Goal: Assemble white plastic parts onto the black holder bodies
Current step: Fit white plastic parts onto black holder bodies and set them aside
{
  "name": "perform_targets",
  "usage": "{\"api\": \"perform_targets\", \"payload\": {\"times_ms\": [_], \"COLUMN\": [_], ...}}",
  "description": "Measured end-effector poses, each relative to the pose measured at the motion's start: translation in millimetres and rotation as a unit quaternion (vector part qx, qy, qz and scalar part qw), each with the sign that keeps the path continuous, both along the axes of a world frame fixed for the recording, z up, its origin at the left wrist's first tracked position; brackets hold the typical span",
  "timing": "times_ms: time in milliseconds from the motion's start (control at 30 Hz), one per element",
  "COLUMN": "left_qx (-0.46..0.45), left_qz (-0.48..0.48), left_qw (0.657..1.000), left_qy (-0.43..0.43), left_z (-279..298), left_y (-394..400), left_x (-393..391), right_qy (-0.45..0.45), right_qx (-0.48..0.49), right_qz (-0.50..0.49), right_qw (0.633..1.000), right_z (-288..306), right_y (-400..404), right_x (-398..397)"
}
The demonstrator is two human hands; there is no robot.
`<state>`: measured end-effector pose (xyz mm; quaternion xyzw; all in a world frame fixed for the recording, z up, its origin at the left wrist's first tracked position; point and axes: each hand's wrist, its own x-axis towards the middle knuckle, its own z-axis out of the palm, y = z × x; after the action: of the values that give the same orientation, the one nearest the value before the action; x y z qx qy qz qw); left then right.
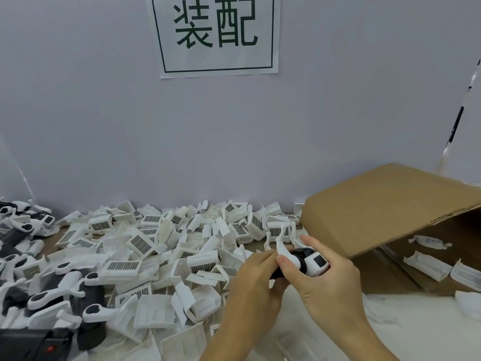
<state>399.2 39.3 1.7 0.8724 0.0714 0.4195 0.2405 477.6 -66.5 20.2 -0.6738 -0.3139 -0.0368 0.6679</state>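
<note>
From the head camera, both hands are working together over the middle of the counter (416,334), a little toward its right side. The left hand (256,280) is curling its fingers round the lower, dark end of a black holder body (299,257), with the thumb lying along the top. The right hand (325,285) is gripping the same piece from the right, its thumb pressing on a curved white plastic part (285,252) that is sitting on the black body, and its fingers are wrapping under the white block end with a small dark window (317,263).

A large heap of loose white plastic parts (166,254), many with dark gridded faces, is covering the counter from its far edge toward the near edge. Finished black-and-white holders (59,293) are lying along the left edge. A cardboard box (385,204) is lying tipped on its side at the far right corner, its open mouth facing the near right, with a few white pieces inside. A paper sign (216,35) with green characters is hanging on the wall behind.
</note>
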Motion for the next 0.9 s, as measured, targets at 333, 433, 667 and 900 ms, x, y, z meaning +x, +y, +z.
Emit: {"api": "perform_targets", "payload": {"times_ms": [333,433,667,900], "left_qx": [-0.064,-0.252,-0.547,-0.73], "left_qz": [0.012,-0.003,0.008,-0.093], "left_qw": [0.997,0.964,0.815,0.639], "left_qy": [-0.032,-0.085,-0.189,-0.224], "left_z": [-1.0,6.3,17.9,18.3], "left_y": [1.9,3.1,12.4,19.1], "left_x": [-1.4,-2.1,-3.8,-6.2], "right_qy": [0.1,0.093,0.131,0.142], "right_qx": [0.03,0.013,-0.012,-0.12], "right_qz": [0.126,0.125,0.086,0.108], "right_qw": [0.987,0.988,0.988,0.977], "right_z": [2.0,0.1,-4.1,-6.9], "right_y": [0.5,-0.8,-2.8,2.9], "right_x": [-6.1,-8.2,0.0,-0.5]}}
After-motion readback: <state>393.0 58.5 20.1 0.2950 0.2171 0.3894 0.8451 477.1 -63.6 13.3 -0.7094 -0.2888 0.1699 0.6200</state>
